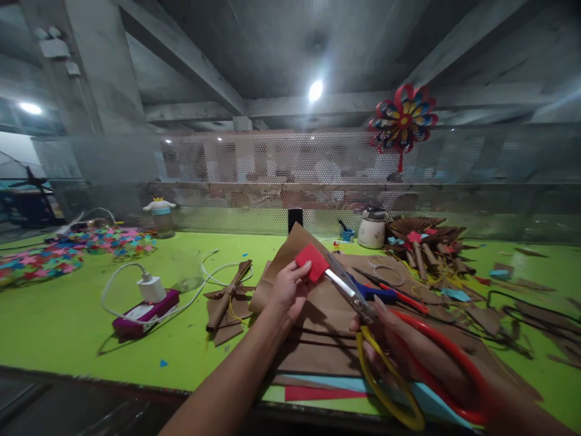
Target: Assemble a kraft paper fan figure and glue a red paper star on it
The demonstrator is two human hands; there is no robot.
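My left hand (293, 289) pinches a small folded piece of red paper (313, 262) between thumb and fingers. In my right hand (384, 339) is a pair of scissors (349, 292) with one red and one yellow handle loop. The blades are parted and reach to the red paper's right edge. Beneath both hands lie sheets of brown kraft paper (322, 357), with red paper (322, 393) and light blue paper showing under their near edge. Just right of the blades rests a blue-and-red handled tool (385, 295) on the brown paper.
A purple power strip (145, 312) with a white charger (152, 289) sits left. Rolled brown paper (229, 297) lies beside it. Colourful paper stars (113, 242) spread far left. Brown paper fans (420, 239) are heaped right, near a white bottle (371, 230). Behind stands a perforated metal screen (267, 160).
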